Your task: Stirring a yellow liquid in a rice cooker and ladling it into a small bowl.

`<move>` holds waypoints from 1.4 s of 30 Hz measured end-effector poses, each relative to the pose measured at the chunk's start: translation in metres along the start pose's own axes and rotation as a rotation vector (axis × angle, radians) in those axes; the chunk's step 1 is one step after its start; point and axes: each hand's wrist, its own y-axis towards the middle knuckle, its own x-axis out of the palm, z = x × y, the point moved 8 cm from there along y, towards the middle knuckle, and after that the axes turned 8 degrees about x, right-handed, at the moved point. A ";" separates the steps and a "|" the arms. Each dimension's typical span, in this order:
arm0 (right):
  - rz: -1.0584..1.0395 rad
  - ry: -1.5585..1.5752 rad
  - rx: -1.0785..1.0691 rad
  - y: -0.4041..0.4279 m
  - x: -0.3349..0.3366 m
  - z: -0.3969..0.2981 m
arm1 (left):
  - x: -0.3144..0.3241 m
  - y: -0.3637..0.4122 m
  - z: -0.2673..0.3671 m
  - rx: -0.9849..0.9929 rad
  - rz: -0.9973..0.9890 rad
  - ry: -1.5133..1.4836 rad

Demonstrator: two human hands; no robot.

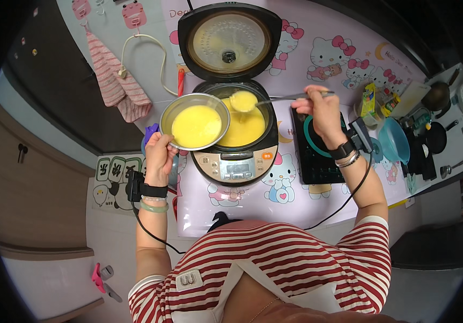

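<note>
My left hand [160, 151] grips the near left rim of a steel bowl [167, 111] that holds yellow porridge-like liquid. The bowl overlaps the left edge of a rice cooker [237, 167], whose lid [227, 40] stands raised. More of the yellow liquid [243, 131] fills the cooker's inner pot. My right hand [321, 109] holds the handle of a ladle [282, 98]; its scoop, full of the same liquid, is above the pot beside the bowl's right rim.
A black induction cooktop [320, 169] lies right of the cooker, under my right forearm. Farther right are a blue plastic basin [395, 139], small pans [435, 137] and seasoning packets [368, 101]. A striped towel [114, 76] and a white cord [162, 60] hang at the left.
</note>
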 end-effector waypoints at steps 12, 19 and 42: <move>-0.249 -0.036 -0.082 -0.029 0.074 -0.028 | 0.005 0.000 -0.002 -0.003 0.016 0.012; -0.565 -0.563 -0.791 -0.084 0.085 -0.023 | 0.007 0.000 -0.002 0.001 0.030 0.002; 0.028 -0.031 0.143 -0.009 -0.009 0.062 | 0.001 0.001 -0.003 -0.002 -0.026 -0.023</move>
